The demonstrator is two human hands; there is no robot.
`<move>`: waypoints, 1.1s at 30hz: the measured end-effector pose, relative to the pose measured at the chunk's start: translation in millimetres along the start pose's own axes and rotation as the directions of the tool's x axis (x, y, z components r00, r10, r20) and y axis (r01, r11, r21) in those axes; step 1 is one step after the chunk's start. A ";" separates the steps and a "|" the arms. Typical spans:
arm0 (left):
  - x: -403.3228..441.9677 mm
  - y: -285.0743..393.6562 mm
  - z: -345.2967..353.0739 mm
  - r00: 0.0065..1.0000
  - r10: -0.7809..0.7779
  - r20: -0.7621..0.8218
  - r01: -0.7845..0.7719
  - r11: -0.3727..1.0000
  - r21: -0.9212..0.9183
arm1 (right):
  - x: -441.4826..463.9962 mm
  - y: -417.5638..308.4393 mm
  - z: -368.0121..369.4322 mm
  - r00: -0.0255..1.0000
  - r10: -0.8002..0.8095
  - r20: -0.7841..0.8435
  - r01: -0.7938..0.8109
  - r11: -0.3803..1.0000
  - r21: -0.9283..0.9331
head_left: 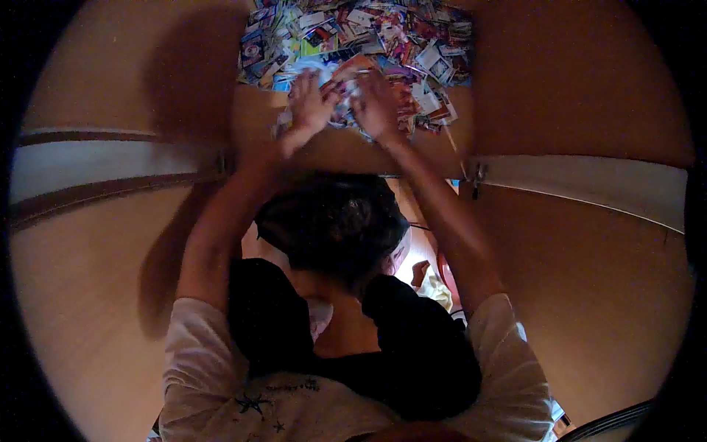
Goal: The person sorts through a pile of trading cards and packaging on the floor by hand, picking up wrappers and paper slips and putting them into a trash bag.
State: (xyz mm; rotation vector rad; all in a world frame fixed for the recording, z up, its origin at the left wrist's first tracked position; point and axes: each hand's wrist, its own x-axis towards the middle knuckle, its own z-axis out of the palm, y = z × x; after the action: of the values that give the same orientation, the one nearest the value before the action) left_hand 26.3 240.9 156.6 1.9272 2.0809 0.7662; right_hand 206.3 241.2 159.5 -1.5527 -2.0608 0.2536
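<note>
A large heap of small, colourful printed cards (398,33) covers the far part of a tan board. My left hand (313,103) lies over the near edge of this heap, palm down, with its fingers spread and somewhat blurred. Close beside it, my right hand (373,103) rests on the same cards, its fingers also stretched out and blurred. Between and beyond the hands show an orange-red card (353,66) and a whitish, blurred patch I cannot make out. Neither hand shows a clear grip on any card.
Brown panels with pale ledges (582,184) stand at both sides. Below the tan board (258,140) sits a dark, shiny bundle (335,221) between my black-clad legs. Yellowish cloth (436,293) lies on the right, lower down. A black cable (611,423) runs at the bottom right.
</note>
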 end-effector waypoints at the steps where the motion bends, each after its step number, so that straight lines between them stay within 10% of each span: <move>1: 2.2 19.2 7.5 0.995 0.088 0.042 -0.087 0.996 -0.015 | 6.6 -6.0 -2.4 0.993 -0.121 0.008 0.120 0.991 0.065; 7: 62.4 51.0 -0.9 0.985 0.170 0.028 -0.162 0.967 -0.199 | 71.1 24.6 -38.6 0.967 -0.247 -0.060 0.251 0.892 0.375; 13: 165.6 14.4 40.3 0.942 0.269 -0.202 -0.286 0.956 -0.060 | 187.4 155.7 -14.3 0.971 0.141 -0.192 -0.031 0.873 0.486; 15: 202.6 8.9 55.5 0.901 0.387 -0.196 -0.388 0.921 0.032 | 235.6 198.4 -9.1 0.961 0.143 -0.237 -0.082 0.965 0.250; 21: 308.4 29.9 129.3 0.898 0.440 -0.012 -0.412 0.851 0.326 | 337.3 285.4 26.4 0.988 0.142 0.059 -0.122 0.958 -0.259; 26: 383.1 56.3 184.1 0.873 0.390 0.293 -0.487 0.661 0.571 | 370.8 332.0 61.7 0.995 0.095 0.040 -0.078 0.945 -0.319; 33: 465.0 28.5 195.6 0.742 0.405 0.535 -0.642 0.659 0.391 | 385.3 354.6 88.8 0.981 0.195 0.019 -0.190 0.968 -0.162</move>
State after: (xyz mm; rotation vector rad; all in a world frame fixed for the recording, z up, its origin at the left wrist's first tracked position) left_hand 85.9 739.1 96.4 2.7850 1.5593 -0.2478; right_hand 381.9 728.3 41.4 -1.8620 -1.9991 0.1914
